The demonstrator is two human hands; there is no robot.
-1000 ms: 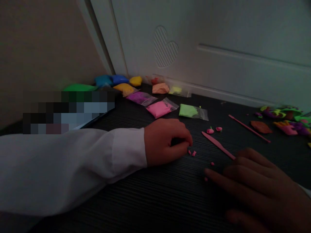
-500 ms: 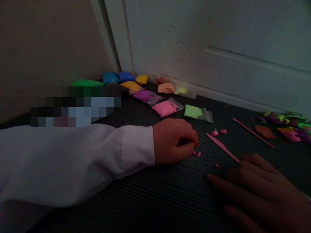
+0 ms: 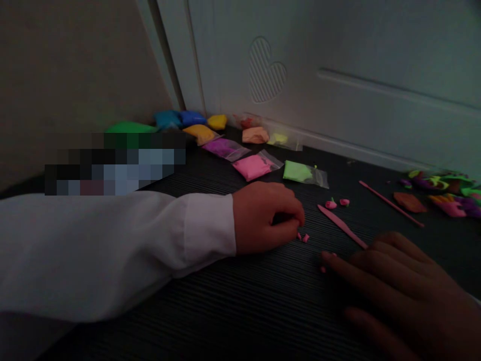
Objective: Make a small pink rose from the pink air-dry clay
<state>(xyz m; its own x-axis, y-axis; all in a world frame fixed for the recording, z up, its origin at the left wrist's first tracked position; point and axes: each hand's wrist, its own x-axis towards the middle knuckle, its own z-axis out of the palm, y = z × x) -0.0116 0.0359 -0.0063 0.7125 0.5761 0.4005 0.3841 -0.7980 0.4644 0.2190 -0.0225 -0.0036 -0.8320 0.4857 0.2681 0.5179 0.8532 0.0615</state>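
Observation:
My left hand [image 3: 268, 218] rests on the dark table with its fingers curled and thumb and fingertips together. Whatever it may pinch is hidden. Two tiny pink clay bits [image 3: 306, 237] lie right by its fingertips. At the lower right, my right hand [image 3: 406, 286] lies low over the table, fingers stretched and apart. Its index fingertip is beside a small pink clay bit [image 3: 322, 269], and another bit shows just behind that finger. A pink modelling knife [image 3: 341, 224] reaches partly under the right hand's knuckles. Beyond it sit two little pink clay rosebuds [image 3: 330, 204] with green parts.
Bags of coloured clay, among them pink [image 3: 252, 166] and light green [image 3: 297, 171], line the back. A thin pink tool [image 3: 391, 203], a brown clay piece [image 3: 409, 202] and colourful clay shapes [image 3: 447, 200] lie right. A white panel [image 3: 356, 110] with a heart relief rises behind.
My right index finger has shifted slightly away from me, and a pink bit now shows beside its tip. My left hand keeps its curled pose. The view has moved a little.

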